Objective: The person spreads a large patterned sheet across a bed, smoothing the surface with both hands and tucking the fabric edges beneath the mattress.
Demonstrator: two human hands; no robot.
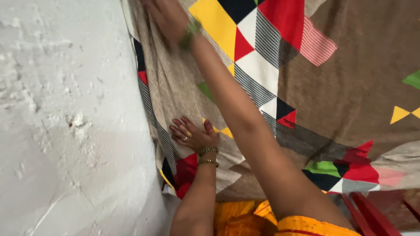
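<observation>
Fingers [183, 127] of my left hand [192, 136] lay flat on the bedsheet [350, 87] (right hand [168, 17] too); smoothing, I judged, next outward toward the wall [65, 131].

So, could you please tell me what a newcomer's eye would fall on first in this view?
First, the brown bedsheet with bright red, yellow, black and striped triangles, filling the right and centre. Next, the right hand stretched to the sheet's far top edge, while the left hand presses flat on it beside the rough white wall at left.

Both hands [194, 134] flat, fingers spread.
</observation>
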